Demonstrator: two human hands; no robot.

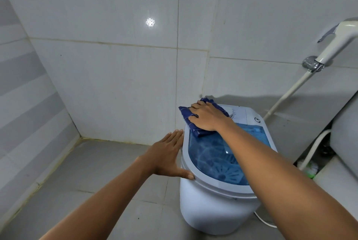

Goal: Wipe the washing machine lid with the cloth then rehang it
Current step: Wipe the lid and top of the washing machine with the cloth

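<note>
Head view: your right hand lies flat, fingers spread and pressing the folded blue cloth onto the far left corner of the washing machine lid, beside the white control panel. Part of the cloth overhangs the lid's rim. Your left hand is open with fingers held together, palm against the side of the washing machine, thumb resting on the lid's grey rim; it holds nothing. Most of the blue translucent lid appears not yet covered by the cloth, so wiping seems at an early stage. Risks: the light machine may slide or tip on the tiled floor if you press hard without bracing; the overhanging cloth may slip off. No hanging point is visible here.
</note>
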